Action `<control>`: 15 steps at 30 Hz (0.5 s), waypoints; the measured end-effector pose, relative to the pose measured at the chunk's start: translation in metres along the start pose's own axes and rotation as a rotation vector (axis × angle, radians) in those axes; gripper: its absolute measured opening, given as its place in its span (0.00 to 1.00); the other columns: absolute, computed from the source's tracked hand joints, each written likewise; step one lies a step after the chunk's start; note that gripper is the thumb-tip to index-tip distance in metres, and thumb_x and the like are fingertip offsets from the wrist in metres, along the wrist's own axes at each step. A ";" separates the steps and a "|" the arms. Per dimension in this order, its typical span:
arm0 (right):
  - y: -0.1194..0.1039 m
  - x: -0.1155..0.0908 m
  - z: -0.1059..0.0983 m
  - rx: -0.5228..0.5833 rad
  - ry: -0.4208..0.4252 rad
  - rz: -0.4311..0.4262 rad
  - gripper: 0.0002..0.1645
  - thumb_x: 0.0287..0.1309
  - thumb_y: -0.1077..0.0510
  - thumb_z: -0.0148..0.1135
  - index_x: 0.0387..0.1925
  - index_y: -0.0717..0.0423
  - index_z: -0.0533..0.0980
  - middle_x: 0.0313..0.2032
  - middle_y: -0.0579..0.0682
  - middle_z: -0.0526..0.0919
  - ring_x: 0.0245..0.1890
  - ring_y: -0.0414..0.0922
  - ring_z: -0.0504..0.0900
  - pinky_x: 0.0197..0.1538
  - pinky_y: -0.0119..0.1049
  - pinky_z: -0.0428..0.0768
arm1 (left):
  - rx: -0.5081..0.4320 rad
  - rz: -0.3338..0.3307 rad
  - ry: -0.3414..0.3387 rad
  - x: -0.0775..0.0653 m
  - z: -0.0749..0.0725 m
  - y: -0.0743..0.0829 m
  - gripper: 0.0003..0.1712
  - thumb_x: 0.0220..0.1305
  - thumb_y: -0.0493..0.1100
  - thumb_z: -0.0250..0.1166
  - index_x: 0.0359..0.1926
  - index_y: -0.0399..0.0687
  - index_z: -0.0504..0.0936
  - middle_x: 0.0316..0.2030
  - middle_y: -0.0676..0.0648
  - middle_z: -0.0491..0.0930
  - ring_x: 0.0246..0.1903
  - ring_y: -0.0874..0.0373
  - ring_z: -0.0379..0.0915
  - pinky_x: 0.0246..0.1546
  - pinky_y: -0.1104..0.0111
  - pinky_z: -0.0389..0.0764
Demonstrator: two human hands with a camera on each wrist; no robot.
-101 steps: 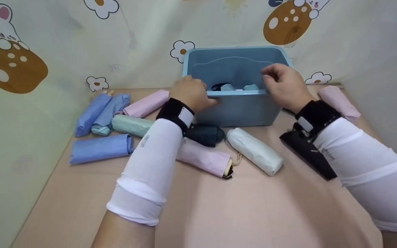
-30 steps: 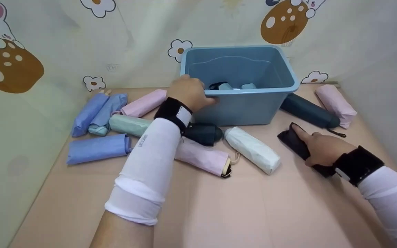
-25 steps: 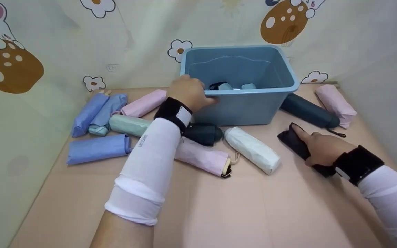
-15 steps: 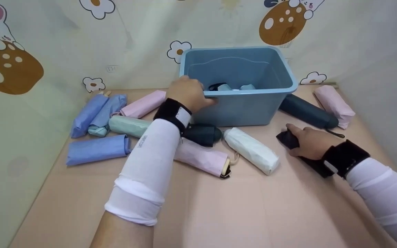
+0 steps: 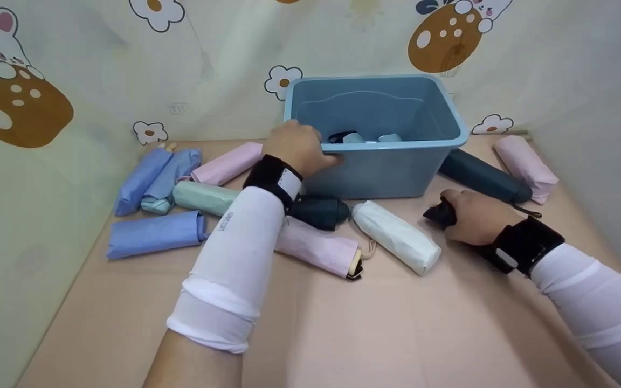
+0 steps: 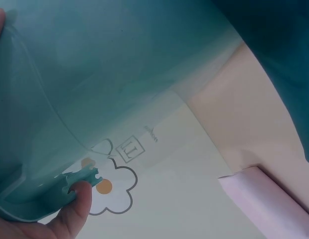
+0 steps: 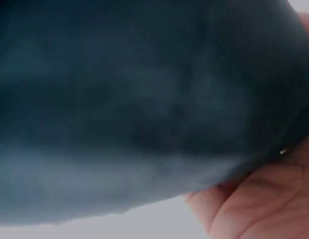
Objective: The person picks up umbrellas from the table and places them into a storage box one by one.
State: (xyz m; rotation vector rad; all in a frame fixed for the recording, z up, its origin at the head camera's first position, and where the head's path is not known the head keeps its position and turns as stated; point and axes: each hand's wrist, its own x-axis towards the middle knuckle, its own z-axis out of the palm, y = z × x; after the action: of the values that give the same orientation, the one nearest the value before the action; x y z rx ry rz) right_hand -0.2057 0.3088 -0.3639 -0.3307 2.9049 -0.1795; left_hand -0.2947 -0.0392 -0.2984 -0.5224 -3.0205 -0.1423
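Peach tabletop [image 5: 353, 334] beneath bin [image 5: 380, 173]; flowery backdrop [image 5: 235, 70]

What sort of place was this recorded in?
Probably a small indoor filming corner, though the wider room is out of view: a creased, flower-printed sheet backs a tan tabletop, where what look like folded umbrellas lie near a blue bin.

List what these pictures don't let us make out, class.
Head view:
- most of the black folded umbrella, behind the right grip and wristband;
- right end of the green folded umbrella, behind the left sleeve;
- what lies low in the blue bin, behind its front wall.
Right wrist view:
- identity of the dark object, blurred.
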 end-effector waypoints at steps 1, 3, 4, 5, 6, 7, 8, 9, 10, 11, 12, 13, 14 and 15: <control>-0.001 -0.001 -0.003 0.007 0.017 -0.009 0.44 0.47 0.54 0.71 0.66 0.62 0.69 0.46 0.60 0.83 0.42 0.54 0.80 0.51 0.55 0.79 | 0.005 0.002 0.003 0.000 0.000 0.000 0.35 0.63 0.75 0.64 0.37 0.48 0.89 0.35 0.46 0.86 0.45 0.48 0.75 0.48 0.54 0.81; -0.004 -0.003 -0.012 0.021 0.042 -0.028 0.38 0.50 0.54 0.70 0.63 0.62 0.71 0.45 0.59 0.83 0.41 0.53 0.80 0.49 0.53 0.78 | 0.006 0.004 0.005 -0.001 -0.001 0.000 0.35 0.63 0.75 0.64 0.38 0.48 0.89 0.35 0.46 0.87 0.46 0.48 0.76 0.48 0.54 0.82; -0.006 -0.005 -0.017 0.028 0.051 -0.029 0.37 0.51 0.54 0.70 0.62 0.62 0.71 0.45 0.58 0.83 0.41 0.53 0.80 0.49 0.53 0.78 | 0.007 0.005 0.003 -0.001 -0.001 0.000 0.35 0.63 0.75 0.64 0.38 0.48 0.89 0.36 0.46 0.87 0.46 0.48 0.75 0.48 0.54 0.81; -0.009 -0.006 -0.023 0.034 0.064 -0.031 0.36 0.53 0.53 0.69 0.62 0.62 0.71 0.45 0.58 0.83 0.41 0.53 0.80 0.49 0.52 0.78 | 0.007 0.005 0.003 -0.001 -0.001 0.000 0.35 0.63 0.75 0.64 0.38 0.48 0.89 0.36 0.46 0.87 0.46 0.48 0.75 0.49 0.54 0.81; -0.012 -0.008 -0.030 0.042 0.074 -0.032 0.35 0.55 0.53 0.69 0.62 0.62 0.71 0.45 0.58 0.83 0.40 0.53 0.80 0.48 0.52 0.78 | 0.007 0.006 0.002 0.000 -0.001 -0.001 0.35 0.63 0.75 0.64 0.38 0.48 0.89 0.36 0.46 0.87 0.46 0.48 0.75 0.49 0.54 0.81; -0.015 -0.010 -0.036 0.055 0.082 -0.030 0.34 0.57 0.53 0.68 0.63 0.62 0.70 0.46 0.58 0.82 0.41 0.53 0.80 0.47 0.51 0.78 | 0.007 0.005 0.002 0.000 -0.001 0.000 0.35 0.63 0.75 0.64 0.38 0.48 0.89 0.36 0.46 0.87 0.46 0.48 0.75 0.49 0.54 0.81; -0.019 -0.012 -0.043 0.067 0.095 -0.029 0.32 0.58 0.53 0.67 0.61 0.60 0.71 0.45 0.57 0.82 0.40 0.52 0.80 0.45 0.50 0.77 | 0.005 0.004 0.002 0.000 -0.001 0.000 0.35 0.63 0.75 0.64 0.37 0.48 0.89 0.35 0.46 0.86 0.46 0.48 0.75 0.49 0.54 0.81; -0.022 -0.014 -0.050 0.082 0.115 -0.035 0.31 0.59 0.54 0.67 0.61 0.60 0.71 0.45 0.57 0.82 0.40 0.52 0.80 0.44 0.49 0.77 | 0.004 0.003 0.001 0.000 -0.001 0.000 0.34 0.63 0.75 0.64 0.37 0.48 0.89 0.35 0.46 0.86 0.46 0.48 0.75 0.48 0.54 0.81; -0.026 -0.015 -0.057 0.096 0.147 -0.048 0.30 0.59 0.54 0.67 0.61 0.59 0.70 0.44 0.57 0.82 0.39 0.52 0.81 0.44 0.48 0.77 | 0.004 0.002 0.001 0.000 -0.001 0.000 0.34 0.63 0.75 0.64 0.37 0.48 0.89 0.35 0.46 0.86 0.46 0.48 0.75 0.48 0.54 0.81; -0.028 -0.017 -0.063 0.107 0.184 -0.067 0.28 0.59 0.55 0.66 0.58 0.60 0.71 0.43 0.57 0.81 0.39 0.52 0.80 0.42 0.47 0.76 | 0.004 0.000 0.000 0.000 -0.001 0.000 0.34 0.63 0.75 0.64 0.36 0.48 0.88 0.35 0.46 0.85 0.45 0.49 0.75 0.48 0.54 0.81; -0.031 -0.019 -0.069 0.125 0.214 -0.080 0.25 0.60 0.55 0.66 0.56 0.60 0.72 0.43 0.57 0.81 0.39 0.52 0.80 0.41 0.47 0.77 | 0.005 -0.001 -0.002 0.000 -0.001 0.000 0.34 0.63 0.75 0.64 0.36 0.48 0.88 0.34 0.46 0.85 0.45 0.49 0.75 0.48 0.55 0.81; -0.034 -0.022 -0.075 0.136 0.251 -0.089 0.24 0.60 0.55 0.67 0.55 0.60 0.72 0.42 0.57 0.81 0.38 0.52 0.81 0.39 0.46 0.77 | 0.005 -0.002 -0.004 0.000 -0.001 0.001 0.35 0.63 0.75 0.63 0.36 0.48 0.88 0.34 0.46 0.85 0.45 0.49 0.74 0.48 0.55 0.81; -0.036 -0.024 -0.080 0.146 0.290 -0.094 0.24 0.61 0.54 0.67 0.54 0.60 0.72 0.42 0.57 0.81 0.38 0.53 0.81 0.38 0.46 0.78 | 0.006 -0.003 -0.006 0.000 -0.001 0.001 0.35 0.63 0.75 0.63 0.36 0.48 0.88 0.35 0.46 0.85 0.45 0.49 0.74 0.48 0.55 0.81; -0.039 -0.026 -0.086 0.174 0.321 -0.094 0.24 0.62 0.54 0.67 0.55 0.61 0.72 0.42 0.58 0.81 0.38 0.53 0.81 0.38 0.46 0.79 | 0.006 -0.003 -0.005 0.001 -0.001 0.001 0.35 0.63 0.75 0.63 0.36 0.48 0.88 0.34 0.46 0.85 0.45 0.49 0.74 0.48 0.55 0.81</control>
State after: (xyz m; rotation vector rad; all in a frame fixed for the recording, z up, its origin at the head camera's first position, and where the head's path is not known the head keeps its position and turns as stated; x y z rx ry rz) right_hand -0.1917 0.2856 -0.2698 -0.4449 3.1568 -0.5433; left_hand -0.2949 -0.0380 -0.2977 -0.5191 -3.0259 -0.1317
